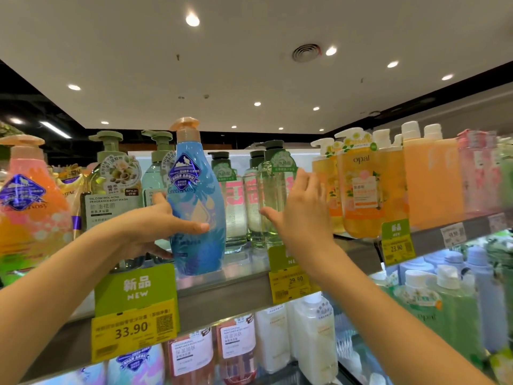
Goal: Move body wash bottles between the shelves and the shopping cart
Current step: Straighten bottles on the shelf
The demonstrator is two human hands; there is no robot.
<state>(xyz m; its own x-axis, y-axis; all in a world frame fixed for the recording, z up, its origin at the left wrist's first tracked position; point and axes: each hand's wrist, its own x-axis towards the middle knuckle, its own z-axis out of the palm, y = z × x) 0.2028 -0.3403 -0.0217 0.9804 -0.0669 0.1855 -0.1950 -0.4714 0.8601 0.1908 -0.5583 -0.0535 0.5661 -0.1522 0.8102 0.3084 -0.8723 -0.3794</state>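
Note:
A tall blue body wash bottle [200, 190] with a peach pump stands at the front of the top shelf [222, 301]. My left hand [155, 223] grips its left side, with the thumb across the front and the fingers curled round the back. My right hand [299, 207] is raised just right of it, fingers straight and spread, in front of several clear green bottles [270, 184] with dark pumps. I cannot tell whether it touches them. No shopping cart is in view.
Left of the blue bottle stand pale green pump bottles [111, 190] and an orange-pink bottle [30, 207]. Orange bottles [361, 190] fill the shelf to the right. Green and yellow price tags [133, 329] hang from the shelf edge. White and green bottles [313, 337] crowd the lower shelf.

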